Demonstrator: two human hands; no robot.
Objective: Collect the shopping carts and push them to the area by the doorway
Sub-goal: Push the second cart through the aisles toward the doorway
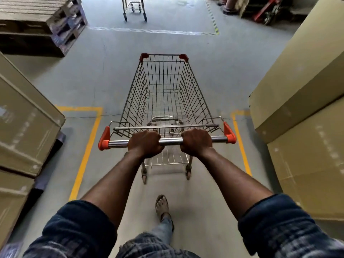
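**One cart in hand, a second ahead**

Both my hands are clamped on the handle [171, 140] of the cart [134, 94]. My left hand [144, 144] and right hand [196, 142] sit close together near the middle of the bar, fingers curled over the top. The cart is right in front of me, in the aisle between stacked boxes, nose pointing up the floor. A second cart [134, 8] stands well ahead, beyond a pale floor line; only its lower frame and wheels show.

I'd say the job is early to midway. This cart is gathered and rolling, the far one looks unclaimed, and I can't see a doorway, so I can't tell how far off the parking spot is.

The handle is smooth, shiny metal tube with orange plastic end caps. The basket is thin wire grid, tapering toward the front, with nothing in it. The floor is grey concrete with worn yellow lines [87, 151]. The boxes [305, 90] are dull tan cardboard with flat faces, and rough wooden pallets [37, 21] are stacked at far left.
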